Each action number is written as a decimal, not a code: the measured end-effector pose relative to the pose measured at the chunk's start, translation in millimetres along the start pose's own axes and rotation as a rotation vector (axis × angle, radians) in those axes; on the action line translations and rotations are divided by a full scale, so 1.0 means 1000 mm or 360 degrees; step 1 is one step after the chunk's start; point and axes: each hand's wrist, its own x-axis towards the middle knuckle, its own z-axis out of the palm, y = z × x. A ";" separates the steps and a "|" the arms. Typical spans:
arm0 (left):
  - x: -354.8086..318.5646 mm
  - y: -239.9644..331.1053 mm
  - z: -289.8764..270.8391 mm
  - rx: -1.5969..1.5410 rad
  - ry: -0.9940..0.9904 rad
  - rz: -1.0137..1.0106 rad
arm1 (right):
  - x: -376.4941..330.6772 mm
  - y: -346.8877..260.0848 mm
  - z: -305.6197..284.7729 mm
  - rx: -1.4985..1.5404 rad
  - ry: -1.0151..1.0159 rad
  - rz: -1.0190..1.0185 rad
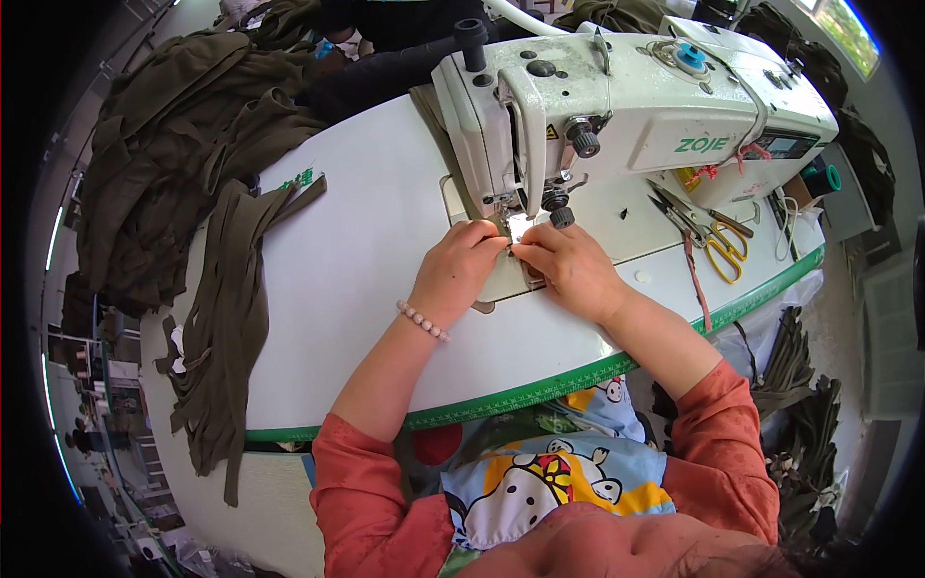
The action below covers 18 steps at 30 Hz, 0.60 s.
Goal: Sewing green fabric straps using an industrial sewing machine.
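A white sewing machine (597, 106) stands on the pale table, its lamp lighting the presser foot (509, 214). An olive fabric strip (453, 159) runs from behind the machine's head toward the foot. Just in front of the foot, my left hand (458, 270) is closed in a pinch, with a beaded bracelet at its wrist. My right hand (576, 273) pinches from the other side, its fingertips almost meeting the left ones. A bit of dark cloth shows between the fingertips, seemingly the strip's end; the fingers mostly hide it.
A bunch of olive strips (226, 318) hangs over the table's left side, near a large heap of olive cloth (183, 144). Yellow-handled scissors (723, 252) lie at the right beside a reddish strip (696, 284). A green measuring edge (501, 397) borders the table's front.
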 end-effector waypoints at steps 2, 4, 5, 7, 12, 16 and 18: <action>-0.001 -0.001 0.000 0.0004 -0.0011 0.0012 | -0.001 0.001 0.000 0.0049 -0.0014 0.0038; -0.002 -0.003 0.000 0.0009 -0.0032 0.0040 | 0.000 0.003 0.002 0.0066 0.0040 0.0088; -0.002 -0.003 0.000 0.0008 -0.0031 0.0038 | 0.000 0.004 0.003 0.0075 0.0065 0.0113; -0.003 -0.004 0.000 0.0039 -0.0051 0.0068 | 0.001 0.003 0.003 0.0070 0.0061 0.0114; -0.006 -0.004 -0.001 0.0065 -0.0082 0.0096 | 0.003 0.001 0.004 0.0055 0.0029 0.0104; -0.006 -0.005 0.003 -0.0058 0.0070 0.0087 | 0.003 0.002 0.006 0.0046 0.0028 0.0073; -0.007 -0.006 0.003 -0.0053 0.0075 0.0093 | 0.003 0.002 0.006 0.0044 0.0033 0.0060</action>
